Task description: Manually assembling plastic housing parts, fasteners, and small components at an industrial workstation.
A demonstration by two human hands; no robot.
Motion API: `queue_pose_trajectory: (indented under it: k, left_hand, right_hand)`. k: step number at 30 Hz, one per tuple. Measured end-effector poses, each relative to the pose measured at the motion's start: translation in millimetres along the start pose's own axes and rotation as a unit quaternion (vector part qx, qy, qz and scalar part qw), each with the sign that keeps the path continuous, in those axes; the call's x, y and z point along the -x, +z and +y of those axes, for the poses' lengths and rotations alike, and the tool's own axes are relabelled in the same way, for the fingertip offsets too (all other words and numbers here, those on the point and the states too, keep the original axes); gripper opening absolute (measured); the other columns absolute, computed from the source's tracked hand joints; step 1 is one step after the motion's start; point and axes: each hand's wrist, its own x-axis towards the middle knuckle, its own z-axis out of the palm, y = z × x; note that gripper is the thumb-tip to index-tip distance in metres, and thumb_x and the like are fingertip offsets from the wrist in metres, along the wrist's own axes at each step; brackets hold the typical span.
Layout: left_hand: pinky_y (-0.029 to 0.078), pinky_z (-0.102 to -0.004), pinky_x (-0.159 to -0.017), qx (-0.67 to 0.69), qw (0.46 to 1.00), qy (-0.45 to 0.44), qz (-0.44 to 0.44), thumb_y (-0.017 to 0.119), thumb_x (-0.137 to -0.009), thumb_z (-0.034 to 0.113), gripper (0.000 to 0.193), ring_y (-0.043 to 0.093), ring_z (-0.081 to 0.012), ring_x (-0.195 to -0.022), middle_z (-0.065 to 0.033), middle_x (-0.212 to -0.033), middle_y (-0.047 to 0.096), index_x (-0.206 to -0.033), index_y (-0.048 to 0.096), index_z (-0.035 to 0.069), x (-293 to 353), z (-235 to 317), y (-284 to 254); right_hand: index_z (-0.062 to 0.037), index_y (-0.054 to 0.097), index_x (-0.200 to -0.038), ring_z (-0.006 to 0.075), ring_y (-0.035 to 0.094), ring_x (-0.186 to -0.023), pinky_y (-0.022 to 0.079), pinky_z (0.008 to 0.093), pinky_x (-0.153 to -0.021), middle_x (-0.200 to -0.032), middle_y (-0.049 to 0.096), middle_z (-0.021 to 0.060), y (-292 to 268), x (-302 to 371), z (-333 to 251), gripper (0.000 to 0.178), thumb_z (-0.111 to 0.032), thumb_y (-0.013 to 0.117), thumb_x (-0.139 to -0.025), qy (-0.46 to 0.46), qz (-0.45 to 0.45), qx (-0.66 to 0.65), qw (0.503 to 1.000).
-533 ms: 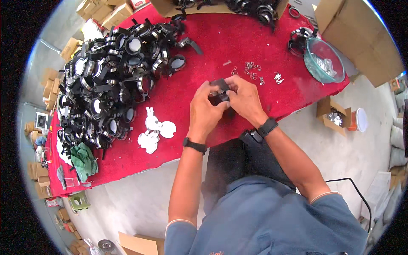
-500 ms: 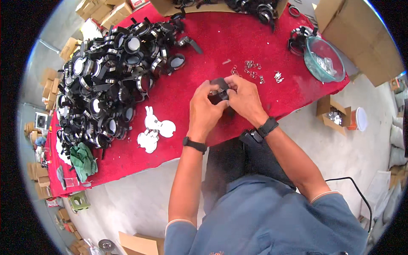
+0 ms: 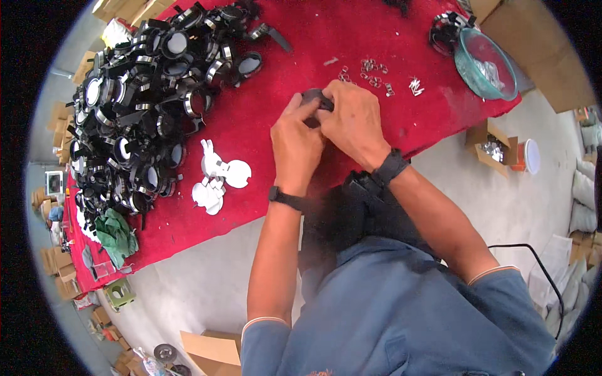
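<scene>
Near the middle of the red-covered table (image 3: 285, 75), both my hands close around a small black piece (image 3: 311, 96) that looks like a watch with its strap; my fingers hide most of it. My left hand (image 3: 296, 141) grips its near left side with thumb and fingers. My right hand (image 3: 355, 122) bends over its right side, fingertips pressed onto it. Just beyond lie small metal buckle-like pieces (image 3: 375, 80) and a little cluster of thin white sticks (image 3: 416, 87). White flat discs with tabs (image 3: 238, 174) rest to the left of my hands.
A large heap of black watch-like pieces with silver rims (image 3: 135, 116) covers the table's left. At the right end stand a teal bowl (image 3: 465, 69) with clear plastic and more black pieces (image 3: 444, 32). A green cloth (image 3: 116, 235) lies at the left front edge. A cardboard box (image 3: 498, 166) sits beyond the right edge.
My view has shifted, so the table sits higher in it. The black piece has turned between my hands, and my right hand now curls further over it.
</scene>
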Motion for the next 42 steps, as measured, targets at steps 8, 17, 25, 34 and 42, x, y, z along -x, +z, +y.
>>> queue_pose_trajectory:
  k: [8,17,25,34,42]
  left_hand:
    - [0.057,-0.0381,-0.103,-0.007,0.999,-0.021,-0.041,0.086,-0.080,0.012,0.048,0.072,-0.0370,-0.121,-0.0274,-0.135,0.070,-0.126,0.077,0.002,-3,19,-10]
    - [0.052,-0.0362,-0.112,0.090,0.988,-0.054,-0.113,0.093,-0.074,0.008,0.074,0.069,-0.0260,-0.129,-0.0242,-0.151,0.062,-0.142,0.066,-0.003,-8,-5,-20]
    - [0.039,-0.0505,-0.126,0.495,0.835,-0.018,-0.239,0.099,-0.074,0.018,0.084,0.052,-0.0367,-0.149,-0.0271,-0.163,0.048,-0.148,0.062,0.001,5,19,-47]
    - [0.047,-0.0434,-0.120,0.343,0.929,-0.066,-0.123,0.086,-0.080,-0.006,0.068,0.054,-0.0297,-0.146,-0.0256,-0.165,0.045,-0.145,0.064,-0.003,5,-3,-22]
    - [0.050,-0.0392,-0.117,0.104,0.991,-0.031,-0.076,0.085,-0.084,-0.001,0.063,0.058,-0.0312,-0.142,-0.0251,-0.161,0.049,-0.143,0.063,-0.005,3,-9,-1]
  right_hand:
    - [-0.0035,0.071,-0.089,0.0454,0.071,-0.085,0.056,0.0555,-0.076,-0.086,0.072,0.0215,-18,-3,17,0.016,-0.015,0.077,-0.080,-0.039,-0.071,-0.047,0.996]
    - [-0.0020,0.078,-0.104,0.0358,0.076,-0.088,0.058,0.0436,-0.079,-0.095,0.076,0.0199,-89,2,48,0.019,-0.004,0.072,-0.087,-0.035,-0.082,-0.065,0.994]
    - [-0.0005,0.076,-0.112,0.0255,0.077,-0.086,0.059,0.0374,-0.080,-0.096,0.079,0.0171,-145,3,128,0.022,-0.004,0.072,-0.090,0.137,0.034,-0.095,0.985]
    - [-0.0030,0.074,-0.104,0.0370,0.075,-0.087,0.059,0.0446,-0.079,-0.093,0.075,0.0202,-86,19,38,0.016,-0.007,0.072,-0.089,0.102,-0.012,-0.202,0.974]
    - [-0.0027,0.071,-0.093,0.0456,0.072,-0.080,0.057,0.0563,-0.075,-0.084,0.072,0.0215,-18,8,16,0.014,-0.014,0.070,-0.086,0.015,-0.014,-0.082,0.996]
